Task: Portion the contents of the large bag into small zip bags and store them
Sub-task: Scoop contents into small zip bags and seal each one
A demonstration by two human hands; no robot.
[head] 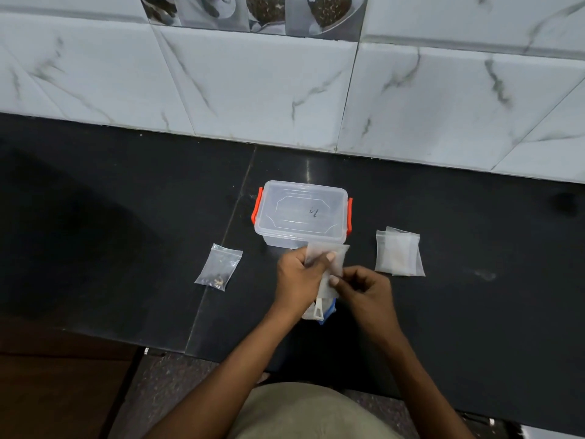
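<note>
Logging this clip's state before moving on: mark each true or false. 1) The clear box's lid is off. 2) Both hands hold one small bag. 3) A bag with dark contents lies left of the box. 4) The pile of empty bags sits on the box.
1) False: the lid is on the box.
2) True: left hand and right hand pinch a small bag.
3) True: filled bag.
4) False: the empty bags lie on the counter, right of the box.
</note>
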